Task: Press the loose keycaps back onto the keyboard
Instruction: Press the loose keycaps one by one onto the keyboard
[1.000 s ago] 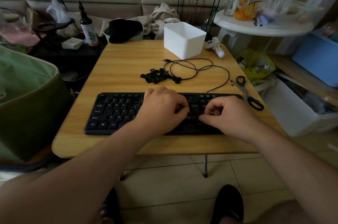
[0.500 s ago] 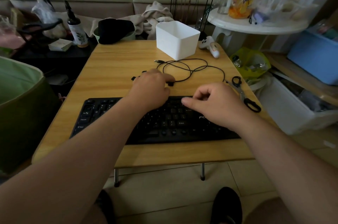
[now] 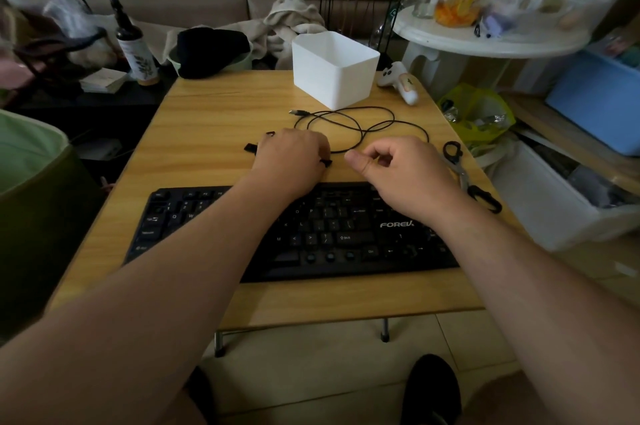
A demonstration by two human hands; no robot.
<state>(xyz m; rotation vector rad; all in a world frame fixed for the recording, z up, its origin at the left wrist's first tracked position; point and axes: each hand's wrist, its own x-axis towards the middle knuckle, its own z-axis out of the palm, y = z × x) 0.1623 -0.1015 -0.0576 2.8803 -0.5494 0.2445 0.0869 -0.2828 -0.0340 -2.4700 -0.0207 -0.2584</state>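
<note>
nearest, two bare forearms reach forward over the near edge of a pale wood-grain tabletop (image 3: 194, 119) with rounded corners and thin metal legs. across its near half lies a flat black plastic keyboard (image 3: 332, 237), long and rectangular, white letters on its keys; a few round sockets show bare along its bottom row.

just past the keyboard's far edge, the left hand (image 3: 291, 161) lies palm down over a small heap of loose keycaps (image 3: 250, 148), little black plastic blocks that peek out at its left side and by its fingertips. its fingers curl down onto the heap, but whether that grip has closed on a cap cannot be told, since the hand hides them. the right hand (image 3: 401, 171) hovers beside it, above the keyboard's far right part, fingers loosely curled with the thumb pointing left; its grip holds nothing visible.

beyond the hands a thin black cable (image 3: 360, 119) loops in loose rings on the wood. right of the right hand, scissors (image 3: 464, 175) with black handles and grey blades lie near the tabletop's right edge.

farther back stands a white plastic box (image 3: 329, 78), open-topped, smooth and square-sided. a small white game controller (image 3: 398, 81) sits just beside it at the far right corner.
</note>
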